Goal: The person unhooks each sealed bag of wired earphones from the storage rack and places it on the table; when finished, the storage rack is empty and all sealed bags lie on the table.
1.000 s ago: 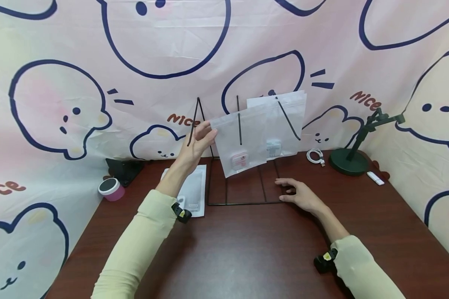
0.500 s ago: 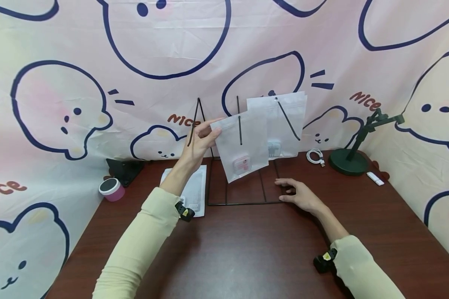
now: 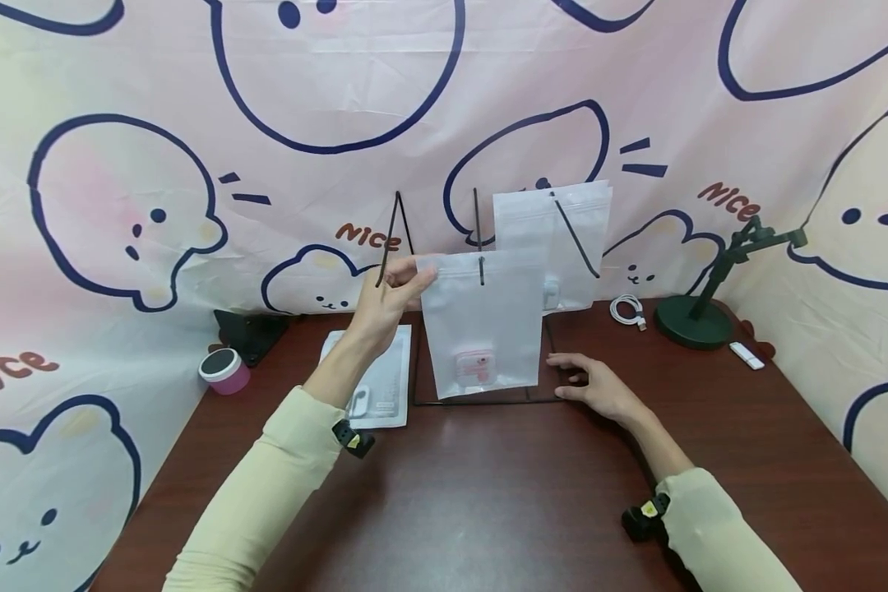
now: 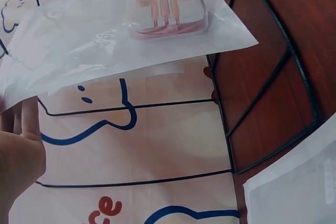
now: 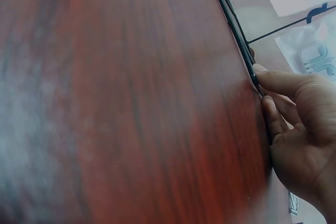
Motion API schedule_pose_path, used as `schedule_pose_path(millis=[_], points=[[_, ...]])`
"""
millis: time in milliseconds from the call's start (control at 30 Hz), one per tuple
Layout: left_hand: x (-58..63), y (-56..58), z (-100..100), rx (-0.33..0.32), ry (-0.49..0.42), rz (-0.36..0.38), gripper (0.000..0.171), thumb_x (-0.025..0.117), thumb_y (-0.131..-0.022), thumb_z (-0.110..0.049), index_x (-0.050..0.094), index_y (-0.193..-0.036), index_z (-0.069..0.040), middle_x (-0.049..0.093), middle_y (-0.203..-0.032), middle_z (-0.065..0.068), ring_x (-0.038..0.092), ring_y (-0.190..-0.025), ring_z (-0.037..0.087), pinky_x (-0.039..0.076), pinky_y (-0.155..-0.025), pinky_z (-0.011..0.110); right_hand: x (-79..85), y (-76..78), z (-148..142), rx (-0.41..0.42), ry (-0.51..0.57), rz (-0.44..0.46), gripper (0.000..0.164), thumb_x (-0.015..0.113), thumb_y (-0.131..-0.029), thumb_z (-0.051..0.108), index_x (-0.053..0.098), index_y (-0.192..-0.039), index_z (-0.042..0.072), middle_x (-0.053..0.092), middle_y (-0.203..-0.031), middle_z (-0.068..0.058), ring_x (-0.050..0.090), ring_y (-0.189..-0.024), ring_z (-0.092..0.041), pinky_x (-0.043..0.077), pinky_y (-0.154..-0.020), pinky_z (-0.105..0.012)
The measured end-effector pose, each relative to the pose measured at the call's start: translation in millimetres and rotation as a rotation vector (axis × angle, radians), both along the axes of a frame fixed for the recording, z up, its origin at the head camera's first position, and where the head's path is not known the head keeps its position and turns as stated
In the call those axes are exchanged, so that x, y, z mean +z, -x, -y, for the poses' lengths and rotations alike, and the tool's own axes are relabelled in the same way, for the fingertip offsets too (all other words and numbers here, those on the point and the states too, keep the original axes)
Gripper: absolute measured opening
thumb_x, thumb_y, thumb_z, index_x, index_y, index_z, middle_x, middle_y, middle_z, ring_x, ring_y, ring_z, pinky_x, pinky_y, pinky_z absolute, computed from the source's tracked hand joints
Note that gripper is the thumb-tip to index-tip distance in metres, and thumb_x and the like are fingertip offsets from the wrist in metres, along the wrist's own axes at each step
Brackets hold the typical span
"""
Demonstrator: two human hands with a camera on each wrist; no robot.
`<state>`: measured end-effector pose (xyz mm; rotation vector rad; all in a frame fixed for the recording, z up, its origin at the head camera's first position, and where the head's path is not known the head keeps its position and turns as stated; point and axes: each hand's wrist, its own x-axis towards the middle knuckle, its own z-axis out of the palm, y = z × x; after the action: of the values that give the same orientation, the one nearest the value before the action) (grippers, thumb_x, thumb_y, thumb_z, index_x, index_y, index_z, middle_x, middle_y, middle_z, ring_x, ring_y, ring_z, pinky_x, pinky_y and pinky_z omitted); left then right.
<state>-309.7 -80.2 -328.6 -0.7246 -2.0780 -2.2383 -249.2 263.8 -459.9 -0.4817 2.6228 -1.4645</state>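
Note:
My left hand [image 3: 385,300] pinches the upper left corner of a white zip pouch [image 3: 481,316]. A boxed set of pink earphones [image 4: 168,11] shows through the pouch. The middle prong of a black wire display rack [image 3: 503,402] passes through the pouch near its top, only the short tip standing out in front. At the rack's front right base corner, my right hand [image 3: 595,386] grips the wire between thumb and finger. A second white pouch [image 3: 580,222], holding white earphones [image 5: 317,59], hangs on the right prong. The left prong [image 3: 388,238] bears no pouch.
Another white pouch [image 3: 388,370] lies on the brown table [image 3: 459,510] left of the rack. A pink jar [image 3: 224,372] and a black object [image 3: 252,333] stand far left. At the right are a coiled white cable [image 3: 626,311], a green stand [image 3: 691,321] and a white stick [image 3: 746,355].
My left hand has drawn the pink earphone pouch forward along the middle prong toward its tip, and the pouch now hangs lower and straighter. The right hand stays at the rack's corner.

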Motion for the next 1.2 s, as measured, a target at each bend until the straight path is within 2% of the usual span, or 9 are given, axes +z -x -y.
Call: schedule_pose_path(millis=[167,333,500,667,733,800,1000,1167,1200], points=[[-1.6,-10.6,3.0,-0.051,-0.051,0.017,0.013,0.069,-0.092,-0.017,0.075,-0.101,-0.011,0.071,-0.088,0.001,0.065,-0.089,0.017,0.057,-0.072,0.032,-14.7,7.4,-4.3,-0.007,0.010,-0.016,0.051,0.068,-0.088,0.001,0.051,-0.137,-0.002,0.051,-0.139,-0.022,0.047,-0.126,-0.041,0.039,-0.099,-0.055],[-2.4,-21.5,6.3,-0.096,-0.105,0.047,0.012,0.067,-0.093,-0.011,0.076,-0.100,-0.013,0.070,-0.086,0.001,0.065,-0.082,0.015,0.056,-0.066,0.028,-30.4,16.2,-10.8,-0.019,-0.010,-0.027,0.051,0.071,-0.088,0.007,0.054,-0.136,0.006,0.053,-0.139,-0.014,0.049,-0.124,-0.033,0.041,-0.098,-0.047],[-0.6,-31.1,9.2,-0.100,-0.127,0.094,0.010,0.067,-0.092,-0.011,0.076,-0.094,-0.015,0.069,-0.086,-0.001,0.061,-0.079,0.012,0.053,-0.064,0.024,-31.3,16.7,-12.6,-0.024,-0.018,-0.040,0.050,0.073,-0.087,0.010,0.056,-0.135,0.011,0.055,-0.138,-0.011,0.051,-0.123,-0.029,0.043,-0.097,-0.043],[1.8,-39.8,12.2,-0.109,-0.116,0.097,0.008,0.068,-0.092,-0.013,0.074,-0.086,-0.014,0.055,-0.073,-0.005,0.048,-0.071,0.009,0.047,-0.060,0.021,-30.8,15.9,-12.6,-0.024,-0.018,-0.036,0.050,0.072,-0.088,0.010,0.057,-0.134,0.011,0.055,-0.137,-0.011,0.051,-0.122,-0.030,0.043,-0.096,-0.042],[2.3,-44.5,14.6,-0.102,-0.091,0.093,0.009,0.069,-0.091,-0.013,0.074,-0.084,-0.015,0.053,-0.071,-0.005,0.048,-0.072,0.009,0.046,-0.060,0.021,-31.4,16.5,-12.5,-0.026,-0.019,-0.032,0.049,0.072,-0.088,0.010,0.057,-0.134,0.010,0.055,-0.137,-0.010,0.051,-0.121,-0.030,0.044,-0.096,-0.041],[2.4,-49.0,18.2,-0.094,-0.061,0.089,0.007,0.069,-0.091,-0.014,0.074,-0.086,-0.015,0.059,-0.074,-0.005,0.053,-0.076,0.009,0.049,-0.061,0.023,-32.2,17.6,-12.7,-0.022,-0.019,-0.033,0.049,0.072,-0.088,0.010,0.057,-0.135,0.010,0.055,-0.137,-0.010,0.051,-0.120,-0.031,0.043,-0.096,-0.041],[-1.5,-58.6,40.5,-0.067,0.008,0.078,0.009,0.067,-0.093,-0.012,0.074,-0.097,-0.009,0.070,-0.087,0.002,0.065,-0.081,0.016,0.056,-0.067,0.031,-29.2,16.6,-10.4,0.005,0.000,-0.043,0.051,0.071,-0.089,0.009,0.054,-0.136,0.007,0.055,-0.138,-0.013,0.049,-0.124,-0.032,0.042,-0.098,-0.047],[-5.7,-63.5,71.4,-0.011,-0.003,0.092,0.012,0.064,-0.094,-0.010,0.074,-0.100,-0.008,0.072,-0.091,0.003,0.067,-0.081,0.016,0.057,-0.066,0.031,-28.7,15.5,-12.4,0.004,-0.008,-0.031,0.051,0.071,-0.089,0.010,0.054,-0.137,0.010,0.055,-0.137,-0.009,0.049,-0.126,-0.029,0.042,-0.099,-0.045],[-6.4,-64.0,78.3,0.000,-0.012,0.092,0.012,0.064,-0.094,-0.009,0.074,-0.100,-0.008,0.072,-0.091,0.003,0.067,-0.080,0.015,0.057,-0.066,0.031,-32.7,17.9,-14.4,0.002,-0.008,-0.033,0.051,0.072,-0.089,0.011,0.054,-0.137,0.012,0.056,-0.137,-0.007,0.049,-0.126,-0.027,0.042,-0.099,-0.045]])
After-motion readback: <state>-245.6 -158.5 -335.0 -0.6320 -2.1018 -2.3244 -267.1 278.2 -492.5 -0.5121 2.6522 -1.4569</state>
